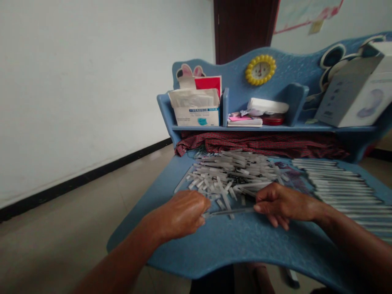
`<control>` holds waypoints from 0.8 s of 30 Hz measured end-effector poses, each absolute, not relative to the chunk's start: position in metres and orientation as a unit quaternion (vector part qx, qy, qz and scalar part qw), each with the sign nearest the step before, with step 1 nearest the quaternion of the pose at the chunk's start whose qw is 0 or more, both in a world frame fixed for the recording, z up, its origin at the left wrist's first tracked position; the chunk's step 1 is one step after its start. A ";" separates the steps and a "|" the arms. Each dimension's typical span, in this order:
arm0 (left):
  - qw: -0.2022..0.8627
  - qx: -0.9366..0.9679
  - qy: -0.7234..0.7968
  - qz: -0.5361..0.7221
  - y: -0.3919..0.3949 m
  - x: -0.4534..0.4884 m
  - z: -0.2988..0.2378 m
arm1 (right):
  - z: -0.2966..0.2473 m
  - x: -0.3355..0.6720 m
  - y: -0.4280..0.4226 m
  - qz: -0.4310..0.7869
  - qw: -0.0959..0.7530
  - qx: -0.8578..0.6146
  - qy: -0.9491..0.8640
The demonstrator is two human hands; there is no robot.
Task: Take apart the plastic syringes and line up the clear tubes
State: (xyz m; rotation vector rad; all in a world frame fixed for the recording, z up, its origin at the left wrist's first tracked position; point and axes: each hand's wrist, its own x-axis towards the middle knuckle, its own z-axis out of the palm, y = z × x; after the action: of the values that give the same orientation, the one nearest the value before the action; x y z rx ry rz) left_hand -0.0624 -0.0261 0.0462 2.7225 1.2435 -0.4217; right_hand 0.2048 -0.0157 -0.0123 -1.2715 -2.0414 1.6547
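Bare forearms [122, 253] reach over the surface [220, 245]. Curled fingers of the left hand [180, 211] hold one end of a thin clear tube [241, 210]; the right hand [277, 204] pinches its other end, near the middle of the surface's near edge. Loose parts [229, 167] heap beyond it. Pens [343, 188] lie in a row toward the right edge; checked cloth [260, 142] lines the far edge.
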 end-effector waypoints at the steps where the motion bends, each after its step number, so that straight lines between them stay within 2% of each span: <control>1: 0.058 0.894 0.420 -0.144 -0.028 -0.066 0.041 | -0.013 0.204 -0.016 0.564 0.110 -0.431 -0.696; 6: 0.057 0.901 0.414 -0.120 -0.031 -0.074 0.026 | -0.015 0.199 -0.018 0.570 0.107 -0.428 -0.693; 11: 0.097 0.913 0.395 -0.033 -0.033 -0.079 0.025 | -0.016 0.196 -0.020 0.585 0.117 -0.416 -0.686; 17: 0.262 0.857 0.440 0.053 -0.019 -0.084 0.033 | -0.013 0.199 -0.018 0.584 0.187 -0.400 -0.681; 24: 0.413 0.722 0.483 0.274 0.022 -0.068 0.048 | -0.005 0.192 -0.010 0.583 0.321 -0.384 -0.640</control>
State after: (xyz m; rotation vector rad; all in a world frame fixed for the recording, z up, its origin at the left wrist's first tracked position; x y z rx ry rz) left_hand -0.0680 0.0215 0.0481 1.8170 1.2137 0.6883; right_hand 0.1917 -0.0102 -0.0052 -1.0089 -1.6815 1.5319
